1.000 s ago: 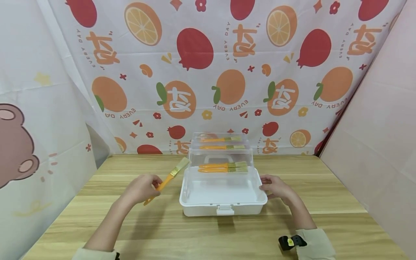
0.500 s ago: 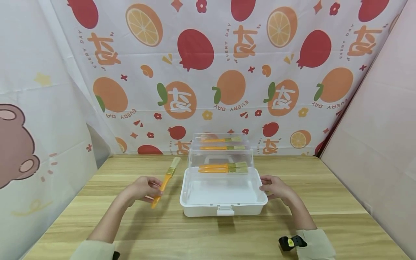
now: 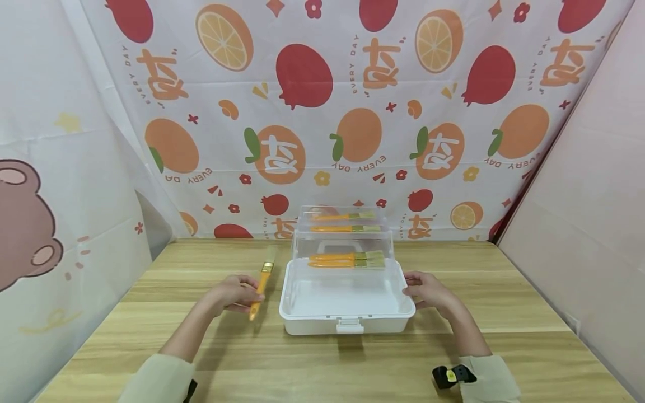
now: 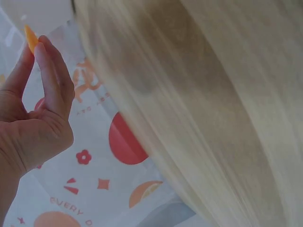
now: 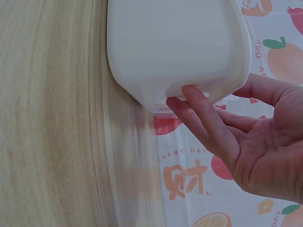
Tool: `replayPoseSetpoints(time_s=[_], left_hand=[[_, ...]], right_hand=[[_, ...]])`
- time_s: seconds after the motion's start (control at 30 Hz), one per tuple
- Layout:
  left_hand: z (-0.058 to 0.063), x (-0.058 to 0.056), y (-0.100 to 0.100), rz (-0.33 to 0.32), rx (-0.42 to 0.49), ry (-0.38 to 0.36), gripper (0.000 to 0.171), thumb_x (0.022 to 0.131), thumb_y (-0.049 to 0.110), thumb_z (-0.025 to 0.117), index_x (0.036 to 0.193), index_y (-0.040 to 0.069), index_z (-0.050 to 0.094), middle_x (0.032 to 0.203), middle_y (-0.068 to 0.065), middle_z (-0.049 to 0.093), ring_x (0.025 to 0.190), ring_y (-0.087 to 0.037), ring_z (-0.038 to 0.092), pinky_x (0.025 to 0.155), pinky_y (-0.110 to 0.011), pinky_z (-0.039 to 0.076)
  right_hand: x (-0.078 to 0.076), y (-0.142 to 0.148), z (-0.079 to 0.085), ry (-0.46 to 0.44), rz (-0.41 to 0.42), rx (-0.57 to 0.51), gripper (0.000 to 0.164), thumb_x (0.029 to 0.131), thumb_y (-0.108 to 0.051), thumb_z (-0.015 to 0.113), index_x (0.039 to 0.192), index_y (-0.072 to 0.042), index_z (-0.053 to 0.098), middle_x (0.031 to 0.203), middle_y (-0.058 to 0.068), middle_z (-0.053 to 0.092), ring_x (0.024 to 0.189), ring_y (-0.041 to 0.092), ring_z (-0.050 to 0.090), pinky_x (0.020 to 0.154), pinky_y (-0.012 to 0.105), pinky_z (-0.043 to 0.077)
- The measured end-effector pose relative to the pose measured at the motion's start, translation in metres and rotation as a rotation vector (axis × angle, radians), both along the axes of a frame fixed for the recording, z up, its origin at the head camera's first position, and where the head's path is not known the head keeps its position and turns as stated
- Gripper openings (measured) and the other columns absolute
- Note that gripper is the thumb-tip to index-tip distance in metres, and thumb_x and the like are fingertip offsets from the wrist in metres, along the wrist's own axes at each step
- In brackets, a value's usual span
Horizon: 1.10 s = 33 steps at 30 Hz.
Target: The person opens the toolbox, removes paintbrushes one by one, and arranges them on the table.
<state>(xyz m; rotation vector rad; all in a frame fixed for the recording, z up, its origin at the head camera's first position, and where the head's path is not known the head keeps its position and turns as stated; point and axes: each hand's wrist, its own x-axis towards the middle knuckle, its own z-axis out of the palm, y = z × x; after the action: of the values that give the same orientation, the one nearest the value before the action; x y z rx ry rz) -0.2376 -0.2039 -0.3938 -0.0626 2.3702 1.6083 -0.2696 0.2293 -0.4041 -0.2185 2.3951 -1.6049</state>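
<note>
Left hand holding brush beside open box, right hand steadying box.

Wooden table (image 3: 504, 313) fills the lower frame; white box (image 3: 346, 305) at centre (two brushes on its rear tray). Right hand (image 3: 425, 290), fingers straight, presses the box's right wall. Left hand (image 3: 235, 292) grasps the orange brush (image 3: 262, 280) just left of the box. Risk: loose fingertip grip, the brush could slip onto the table.

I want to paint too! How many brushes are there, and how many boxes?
Brushes: 5. One is in the left hand, an orange brush, and four lie in the trays.
Boxes: 1, the white box.
Total: 6.
</note>
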Motion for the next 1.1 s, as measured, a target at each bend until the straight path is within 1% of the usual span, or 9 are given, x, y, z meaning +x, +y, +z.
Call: replayPoseSetpoints(time_s=[0.23,0.3,0.4,0.63,0.7,0.9,1.1], left_hand=[[-0.010,-0.006,0.009,0.048,0.004,-0.042,0.035,0.078,-0.001,0.069,0.104,-0.007,0.046,0.076,-0.009,0.059,0.063,-0.016,0.058,0.059,-0.028,0.052],[-0.012,-0.007,0.011,0.055,-0.007,-0.047,0.033,0.078,-0.002,0.069,0.102,-0.007,0.046,0.074,-0.008,0.059,0.061,-0.015,0.058,0.058,-0.027,0.051],[-0.016,-0.008,0.015,0.084,-0.022,-0.047,0.031,0.076,-0.004,0.070,0.097,-0.006,0.047,0.072,-0.008,0.060,0.059,-0.015,0.058,0.055,-0.027,0.051],[-0.025,-0.011,0.021,0.088,-0.036,-0.025,0.026,0.075,-0.009,0.068,0.090,-0.008,0.047,0.068,-0.007,0.057,0.056,-0.014,0.058,0.055,-0.029,0.052],[-0.027,-0.011,0.022,0.091,-0.055,-0.028,0.025,0.075,-0.009,0.068,0.089,-0.008,0.047,0.069,-0.008,0.056,0.056,-0.015,0.057,0.055,-0.029,0.053],[-0.028,-0.010,0.026,0.090,-0.133,-0.036,0.026,0.076,-0.008,0.069,0.088,-0.006,0.046,0.075,-0.011,0.052,0.061,-0.017,0.056,0.057,-0.032,0.053],[-0.029,-0.009,0.030,0.096,-0.174,-0.010,0.026,0.075,-0.009,0.068,0.085,-0.005,0.044,0.073,-0.012,0.051,0.060,-0.019,0.057,0.055,-0.032,0.053]], right_hand=[[0.000,0.000,0.000,0.004,0.000,0.001,0.047,0.087,-0.003,0.055,0.129,0.011,0.040,0.121,0.025,0.048,0.099,0.030,0.055,0.071,0.044,0.051],[-0.001,0.000,0.000,0.004,-0.003,0.002,0.046,0.087,-0.003,0.056,0.128,0.010,0.040,0.121,0.025,0.049,0.099,0.029,0.055,0.071,0.044,0.051],[-0.001,0.000,0.000,0.002,-0.004,0.000,0.046,0.087,-0.003,0.056,0.128,0.011,0.040,0.121,0.025,0.049,0.099,0.029,0.055,0.071,0.045,0.051],[-0.001,0.000,-0.001,-0.002,-0.011,0.005,0.046,0.087,-0.003,0.056,0.128,0.010,0.041,0.120,0.025,0.049,0.099,0.030,0.055,0.070,0.044,0.052],[-0.001,0.000,-0.001,0.000,-0.011,0.003,0.046,0.087,-0.003,0.056,0.128,0.010,0.041,0.120,0.025,0.050,0.098,0.030,0.055,0.070,0.044,0.052],[0.001,0.001,-0.002,0.011,-0.002,0.010,0.047,0.087,-0.005,0.056,0.128,0.011,0.040,0.118,0.024,0.051,0.095,0.028,0.057,0.068,0.043,0.052],[0.001,0.001,-0.001,0.009,-0.011,0.010,0.046,0.086,-0.005,0.056,0.127,0.011,0.041,0.119,0.024,0.051,0.096,0.028,0.057,0.068,0.043,0.052]])
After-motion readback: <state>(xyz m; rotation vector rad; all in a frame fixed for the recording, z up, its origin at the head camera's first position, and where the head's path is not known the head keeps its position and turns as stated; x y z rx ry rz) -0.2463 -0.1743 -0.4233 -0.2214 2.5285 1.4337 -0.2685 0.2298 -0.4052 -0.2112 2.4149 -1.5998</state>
